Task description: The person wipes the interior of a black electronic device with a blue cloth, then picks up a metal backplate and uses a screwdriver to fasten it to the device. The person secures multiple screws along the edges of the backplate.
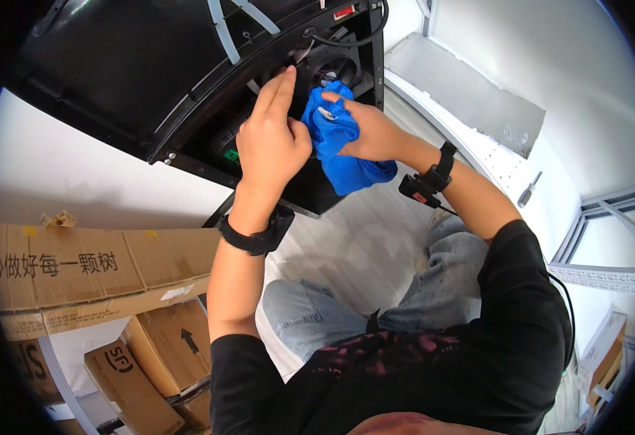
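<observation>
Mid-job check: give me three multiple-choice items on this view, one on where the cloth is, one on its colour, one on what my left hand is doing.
1. Where is the cloth?
A. In the right hand, at the opening of the black machine
B. On the cardboard boxes
C. On the floor

2. What colour is the cloth?
A. White
B. Blue
C. Red

3. What is the left hand doing?
A. Gripping the cloth
B. Resting on a knee
C. Fingers stretched out against the machine, holding nothing

Key: 1 A, the right hand's grip bunches it beside the opening; 2 B, it is plainly bright blue; 3 C, the left fingers point up along the black housing, empty.
</observation>
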A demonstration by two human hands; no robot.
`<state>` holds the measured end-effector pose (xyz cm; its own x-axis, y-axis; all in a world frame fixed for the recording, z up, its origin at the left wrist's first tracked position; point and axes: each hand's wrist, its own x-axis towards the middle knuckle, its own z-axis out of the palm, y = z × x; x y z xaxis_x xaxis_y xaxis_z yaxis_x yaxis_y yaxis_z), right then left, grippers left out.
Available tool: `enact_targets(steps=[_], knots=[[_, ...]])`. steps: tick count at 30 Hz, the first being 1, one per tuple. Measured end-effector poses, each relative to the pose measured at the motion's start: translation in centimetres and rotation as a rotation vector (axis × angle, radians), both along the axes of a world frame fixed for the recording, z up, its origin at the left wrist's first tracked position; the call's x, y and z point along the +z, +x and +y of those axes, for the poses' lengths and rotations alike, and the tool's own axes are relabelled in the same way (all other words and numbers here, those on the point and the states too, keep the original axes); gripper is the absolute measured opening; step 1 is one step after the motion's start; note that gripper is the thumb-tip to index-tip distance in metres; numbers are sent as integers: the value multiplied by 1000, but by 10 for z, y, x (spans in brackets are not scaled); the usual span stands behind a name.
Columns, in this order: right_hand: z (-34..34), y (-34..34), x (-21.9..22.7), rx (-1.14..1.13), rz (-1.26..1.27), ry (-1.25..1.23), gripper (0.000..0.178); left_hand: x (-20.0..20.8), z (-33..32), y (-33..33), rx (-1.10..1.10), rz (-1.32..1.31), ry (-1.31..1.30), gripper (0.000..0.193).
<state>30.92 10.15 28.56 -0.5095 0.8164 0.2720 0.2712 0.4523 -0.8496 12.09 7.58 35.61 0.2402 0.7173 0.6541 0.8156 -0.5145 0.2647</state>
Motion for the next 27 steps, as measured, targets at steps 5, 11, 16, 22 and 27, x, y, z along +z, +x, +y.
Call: enact_targets(steps=[5, 11, 16, 22, 27], knots=[[7, 8, -7, -157, -375, 463, 84, -1, -3, 0, 7, 5, 14, 64], [4, 21, 2, -248, -649, 653, 84, -2, -1, -3, -15, 6, 23, 64], [0, 5, -3, -147, -204, 404, 84, -2, -2, -3, -14, 4, -5, 64], [1, -4, -1, 47, 213, -204, 82, 0, 0, 0, -8, 19, -4, 66], [-1, 5, 3, -213, -512, 423, 80, -3, -3, -7, -17, -3, -27, 69]])
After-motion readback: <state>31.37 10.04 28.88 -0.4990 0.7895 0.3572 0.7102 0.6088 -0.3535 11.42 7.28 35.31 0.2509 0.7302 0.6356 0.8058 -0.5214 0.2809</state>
